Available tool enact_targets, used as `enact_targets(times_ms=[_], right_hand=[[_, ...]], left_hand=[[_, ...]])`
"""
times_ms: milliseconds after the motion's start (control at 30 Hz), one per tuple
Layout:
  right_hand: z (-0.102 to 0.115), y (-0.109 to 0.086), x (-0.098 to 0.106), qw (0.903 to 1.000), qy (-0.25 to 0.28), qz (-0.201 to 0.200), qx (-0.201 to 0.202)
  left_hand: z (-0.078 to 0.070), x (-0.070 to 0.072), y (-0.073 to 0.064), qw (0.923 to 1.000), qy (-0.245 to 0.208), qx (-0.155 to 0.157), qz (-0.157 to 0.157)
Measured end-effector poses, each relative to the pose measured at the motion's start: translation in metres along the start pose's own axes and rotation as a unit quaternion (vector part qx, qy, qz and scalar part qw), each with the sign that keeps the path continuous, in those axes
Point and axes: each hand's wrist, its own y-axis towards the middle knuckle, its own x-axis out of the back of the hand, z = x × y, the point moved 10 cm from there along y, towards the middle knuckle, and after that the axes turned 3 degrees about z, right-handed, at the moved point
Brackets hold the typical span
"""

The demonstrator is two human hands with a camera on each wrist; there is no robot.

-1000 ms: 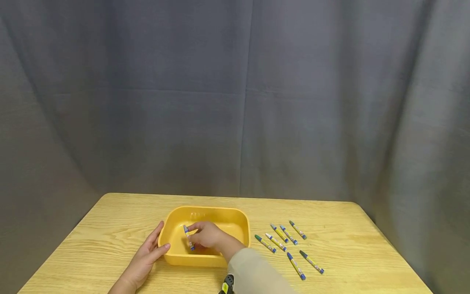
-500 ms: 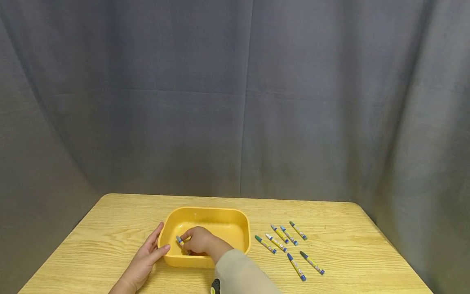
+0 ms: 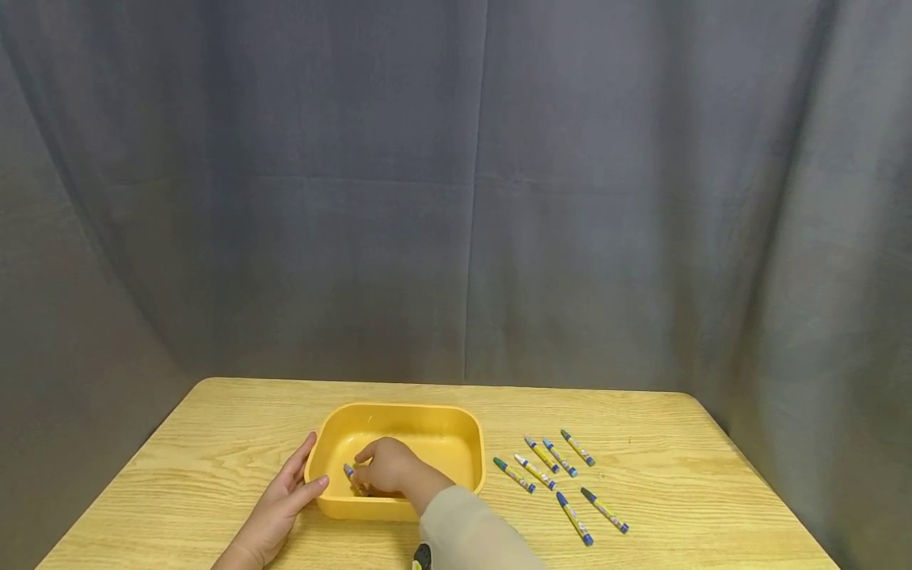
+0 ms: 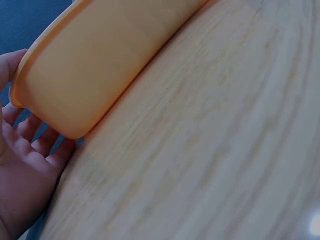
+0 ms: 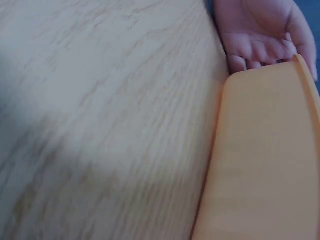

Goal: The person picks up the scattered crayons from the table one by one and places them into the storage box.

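My left hand (image 3: 280, 505) grips the near left corner of a yellow plastic basin (image 3: 399, 509), thumb over the rim and fingers along the outer wall. This grip also shows in the left wrist view, where the hand (image 4: 25, 170) is at the basin wall (image 4: 95, 65). My right hand (image 3: 390, 465) is down inside the basin, its fingers parted right beside a crayon (image 3: 350, 473) with a grey-blue tip that lies low at the left end. The rest of that crayon is partly hidden by the fingers. The right wrist view shows the basin's outer wall (image 5: 265, 150) and my left hand.
Several crayons lie on the wooden table (image 3: 677, 475) right of the basin, among them a green one (image 3: 514, 475), a white one (image 3: 535, 471), a blue one (image 3: 574, 518) and a dark one (image 3: 605, 510). A grey curtain (image 3: 456, 198) hangs behind the table.
My right hand has lowered the crayon to the basin's floor, moving slightly left, and its fingers have parted from it. The left hand keeps its place on the basin.
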Motion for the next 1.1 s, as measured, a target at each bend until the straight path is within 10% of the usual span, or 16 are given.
enact_targets(times_ms=[633,1100], right_hand=[[-0.01,-0.039,0.085,0.9826,0.14,0.02,0.121],[-0.108,-0.101,0.148,0.9871,0.131,-0.036,0.085]], left_hand=[[0.0,0.006,-0.001,0.9998,0.022,0.001,0.0],[-0.002,0.006,-0.001,0.9993,0.036,-0.002,-0.001]])
